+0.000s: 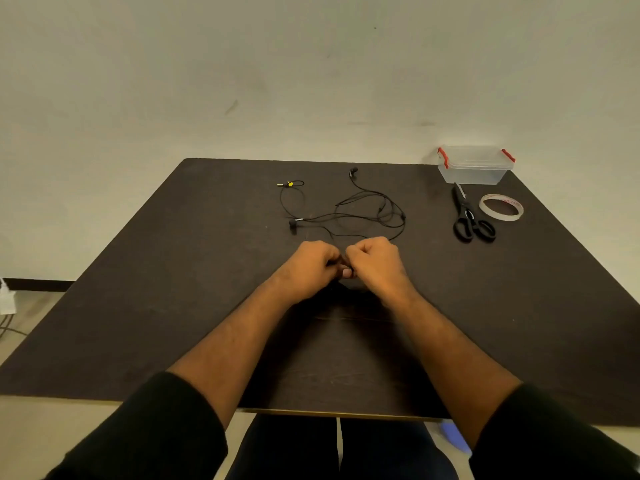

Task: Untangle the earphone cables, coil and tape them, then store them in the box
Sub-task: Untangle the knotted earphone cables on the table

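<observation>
Here a dark table (138,306) carries everything, its far edge against a pale wall. Both forearms reach in from the near edge, black sleeves pushed up, and the two hands meet knuckle to knuckle around the table's middle. The left hand (311,265) has its fingers curled tight, and the right hand (375,263) is curled the same way; they appear to pinch a stretch of the cable between them, though the fingers hide the exact hold. The black earphone cable (363,213) lies in loose tangled loops just beyond the hands toward the far edge, one earbud (353,171) near that edge, another earbud (293,224) to the left, and the yellow-marked plug (289,183) further left. At the far right corner stands a clear plastic box (474,166) with red clasps. Just nearer lie black scissors (469,216) and, beside them, a tape roll (501,207).
</observation>
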